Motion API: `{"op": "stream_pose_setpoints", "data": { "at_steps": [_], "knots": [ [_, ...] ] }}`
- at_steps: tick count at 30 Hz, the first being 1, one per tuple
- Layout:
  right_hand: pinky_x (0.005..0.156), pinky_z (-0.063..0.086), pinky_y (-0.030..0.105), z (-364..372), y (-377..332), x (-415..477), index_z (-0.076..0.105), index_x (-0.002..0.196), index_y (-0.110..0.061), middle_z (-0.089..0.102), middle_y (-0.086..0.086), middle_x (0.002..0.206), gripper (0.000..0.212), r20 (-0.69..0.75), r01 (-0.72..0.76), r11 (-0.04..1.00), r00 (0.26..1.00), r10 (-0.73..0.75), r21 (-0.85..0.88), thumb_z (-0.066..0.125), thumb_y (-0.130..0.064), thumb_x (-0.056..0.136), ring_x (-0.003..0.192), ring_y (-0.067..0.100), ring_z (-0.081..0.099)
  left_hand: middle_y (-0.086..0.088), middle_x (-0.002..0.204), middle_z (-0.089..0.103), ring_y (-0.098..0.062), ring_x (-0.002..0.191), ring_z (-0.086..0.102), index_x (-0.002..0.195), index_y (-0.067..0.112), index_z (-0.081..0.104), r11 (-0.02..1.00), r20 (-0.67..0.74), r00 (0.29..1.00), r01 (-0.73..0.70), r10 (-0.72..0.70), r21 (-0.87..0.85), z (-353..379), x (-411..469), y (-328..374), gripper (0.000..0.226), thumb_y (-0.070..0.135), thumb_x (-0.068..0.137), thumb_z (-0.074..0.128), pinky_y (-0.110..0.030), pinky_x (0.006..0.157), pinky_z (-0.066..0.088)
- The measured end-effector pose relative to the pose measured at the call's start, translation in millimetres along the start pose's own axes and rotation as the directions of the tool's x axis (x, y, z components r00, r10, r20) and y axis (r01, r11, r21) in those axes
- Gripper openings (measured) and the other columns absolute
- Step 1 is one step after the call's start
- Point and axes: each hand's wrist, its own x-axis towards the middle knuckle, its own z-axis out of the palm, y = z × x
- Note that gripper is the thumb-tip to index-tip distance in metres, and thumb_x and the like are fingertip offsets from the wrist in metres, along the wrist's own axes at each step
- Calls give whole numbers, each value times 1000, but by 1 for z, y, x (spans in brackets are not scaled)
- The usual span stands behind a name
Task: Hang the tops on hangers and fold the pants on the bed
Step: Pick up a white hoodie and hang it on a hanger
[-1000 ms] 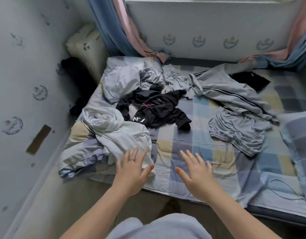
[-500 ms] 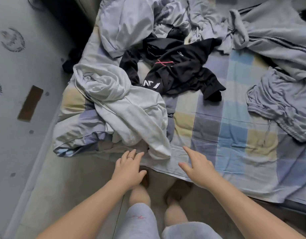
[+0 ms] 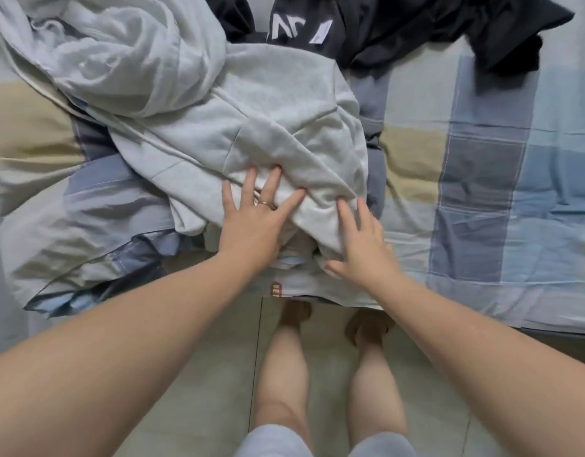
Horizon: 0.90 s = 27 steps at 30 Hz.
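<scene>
A light grey hooded top [image 3: 238, 123] lies crumpled on the bed, its lower end reaching the near edge. My left hand [image 3: 256, 219] rests flat on that end, fingers spread and straight, a ring on one finger. Just to its right my right hand [image 3: 360, 245] also lies on the grey cloth with straight fingers. Neither hand has cloth gathered in it. Behind the grey top lies a black garment [image 3: 400, 31] with white lettering, partly cut off by the top of the frame.
The bed carries a checked sheet [image 3: 482, 166] in blue, grey and yellow, bare to the right of the clothes. A crumpled checked quilt [image 3: 73, 209] hangs off the near left corner. My bare legs [image 3: 284, 364] stand on pale floor tiles against the bed edge.
I have leaned in over the bed. Both hands have moved forward from the bed's edge and now lie on the grey top.
</scene>
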Motion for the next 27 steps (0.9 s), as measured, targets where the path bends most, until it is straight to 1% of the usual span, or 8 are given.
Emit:
{"op": "stream_pose_setpoints", "data": {
  "at_steps": [2, 4, 7, 11, 16, 20, 23, 27],
  "knots": [
    [94, 48, 54, 9, -2, 15, 8, 154, -32, 26, 11, 151, 95, -114, -6, 992, 993, 20, 125, 71, -20, 84, 129, 40, 41, -7, 168, -1, -41, 152, -1, 155, 44, 15, 999, -41, 999, -36, 36, -13, 7, -2, -4, 86, 47, 85, 64, -69, 114, 4],
    [80, 49, 44, 10, -2, 20, 29, 148, -28, 49, 13, 130, 74, -205, 1, 966, 977, 54, 258, 59, -5, 85, 111, 38, 54, -7, 168, 3, -42, 152, 3, 156, 41, 19, 997, -84, 995, -63, 60, -33, 13, -5, -7, 89, 47, 81, 68, -68, 115, 4],
    [76, 38, 30, -13, -2, 18, 60, 124, -18, 66, 9, 115, 45, -312, 37, 930, 946, 85, 366, 51, 2, 85, 106, 30, 59, -7, 167, 0, -39, 152, 5, 156, 35, 15, 999, -118, 993, -36, 32, -34, 18, -13, -8, 103, 40, 75, 77, -62, 118, 5],
    [80, 41, 30, -74, 1, 21, 70, 110, -17, 71, 6, 109, 39, -488, 76, 929, 865, 119, 361, 48, 0, 82, 104, 27, 61, -10, 157, 25, -34, 144, 27, 144, 27, 33, 992, -319, 944, -111, 85, -67, 25, -25, -9, 93, 17, 65, 81, -53, 114, 22],
    [76, 40, 35, -128, -2, 58, 68, 110, -22, 68, 6, 114, 37, -568, -40, 947, 792, 224, 318, 43, -8, 86, 106, 31, 58, -7, 135, 52, -31, 130, 41, 118, 24, 56, 989, -337, 940, -98, 56, -112, 30, -36, -6, 60, 11, 63, 79, -43, 106, 27],
    [86, 39, 38, -138, -9, 87, 55, 129, -24, 59, 6, 130, 42, -494, -171, 944, 818, 296, 283, 41, -10, 91, 118, 33, 54, -9, 145, 46, -34, 134, 37, 128, 22, 56, 997, -137, 989, 48, -56, -60, 34, -31, -9, 82, 10, 51, 82, -44, 108, 24],
    [112, 27, 51, -117, -14, 83, 24, 153, -27, 30, 6, 157, 69, -321, -147, 988, 934, 157, 56, 48, -14, 89, 141, 32, 33, -9, 124, 58, -34, 118, 47, 109, 16, 62, 995, -144, 986, 79, -86, -56, 31, -17, -6, 49, 7, 63, 78, -43, 96, 31],
    [120, 9, 50, -83, -11, 52, -5, 159, -29, -9, 8, 167, 96, -176, -87, 994, 981, 75, -60, 55, -15, 85, 153, 31, 0, -6, 94, 63, -31, 91, 55, 91, 16, 61, 986, -175, 981, 60, -88, -158, 12, -2, 2, 14, 16, 80, 69, -38, 75, 34]
  ]
}}
